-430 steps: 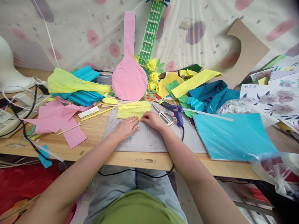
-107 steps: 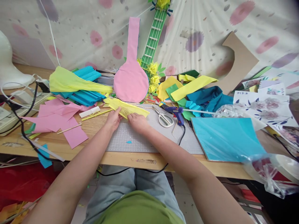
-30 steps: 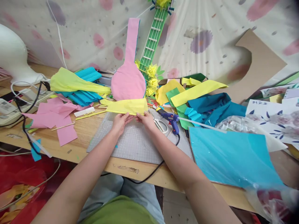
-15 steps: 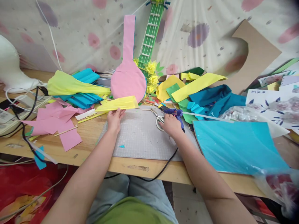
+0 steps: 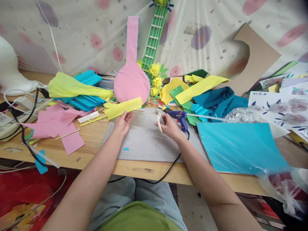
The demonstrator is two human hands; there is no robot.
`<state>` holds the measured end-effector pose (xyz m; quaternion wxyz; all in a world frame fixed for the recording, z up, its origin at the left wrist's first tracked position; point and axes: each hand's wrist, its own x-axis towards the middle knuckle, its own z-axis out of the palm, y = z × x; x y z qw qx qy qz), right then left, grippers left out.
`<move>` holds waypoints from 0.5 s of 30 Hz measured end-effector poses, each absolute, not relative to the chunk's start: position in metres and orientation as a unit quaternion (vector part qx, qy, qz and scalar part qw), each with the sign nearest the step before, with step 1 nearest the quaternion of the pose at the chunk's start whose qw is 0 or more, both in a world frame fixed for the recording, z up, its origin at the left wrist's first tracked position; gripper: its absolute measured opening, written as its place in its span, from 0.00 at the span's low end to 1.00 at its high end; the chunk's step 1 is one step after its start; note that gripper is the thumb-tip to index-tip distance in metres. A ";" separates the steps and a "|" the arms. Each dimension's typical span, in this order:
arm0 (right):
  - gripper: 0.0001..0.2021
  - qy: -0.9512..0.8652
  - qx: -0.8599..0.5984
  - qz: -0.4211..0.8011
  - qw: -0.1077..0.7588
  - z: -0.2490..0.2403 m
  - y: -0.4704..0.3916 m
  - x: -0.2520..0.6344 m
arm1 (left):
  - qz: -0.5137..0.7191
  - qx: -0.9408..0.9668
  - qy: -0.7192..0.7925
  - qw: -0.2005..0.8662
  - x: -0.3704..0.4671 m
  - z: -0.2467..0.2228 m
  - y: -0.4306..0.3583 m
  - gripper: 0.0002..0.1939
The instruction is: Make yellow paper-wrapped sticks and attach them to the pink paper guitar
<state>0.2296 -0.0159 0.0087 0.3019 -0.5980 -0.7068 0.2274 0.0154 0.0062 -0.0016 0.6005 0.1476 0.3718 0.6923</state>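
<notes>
A: Hands first?
B: Right hand (image 5: 169, 125): fingers closed round the scissors (image 5: 159, 123), pale loops toward the wearer, blades blurred, held over the mat (image 5: 144, 149). Left hand (image 5: 122, 124): half open, fingers loosely curled, tips at the lower edge of the yellow paper (image 5: 124, 108). Cannot tell if they pinch it.
A: Where is that paper?
B: Slanted at the mat's far left corner, just in front of the pink cutout (image 5: 132, 84), shaped like a lute.
A: Any writing?
B: Flower sheet (image 5: 286, 109), far right: a short dark line of characters in its top left corner, too small to read. Mat: printed grid, figures not legible.
A: Brands?
B: Glue gun (image 5: 182, 120), blue, just beside the right hand: small marking on its body, unreadable. Pale label on the box by the cables (image 5: 22, 128), left end of the table (image 5: 95, 141): print too blurred.
</notes>
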 end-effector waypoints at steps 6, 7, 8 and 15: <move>0.19 -0.765 -0.585 0.189 0.194 0.010 -0.033 0.202 | 0.687 0.132 0.342 0.627 0.016 0.000 0.006 0.09; 0.20 -0.767 -0.588 0.186 0.177 0.010 -0.034 0.201 | 0.689 0.132 0.334 0.629 0.016 -0.001 0.006 0.10; 0.20 -0.769 -0.591 0.183 0.162 0.011 -0.034 0.200 | 0.690 0.133 0.327 0.632 0.017 -0.001 0.006 0.10; 0.25 -0.762 -0.602 0.180 0.157 0.012 -0.037 0.194 | 0.664 0.120 0.308 0.671 0.036 -0.002 -0.001 0.10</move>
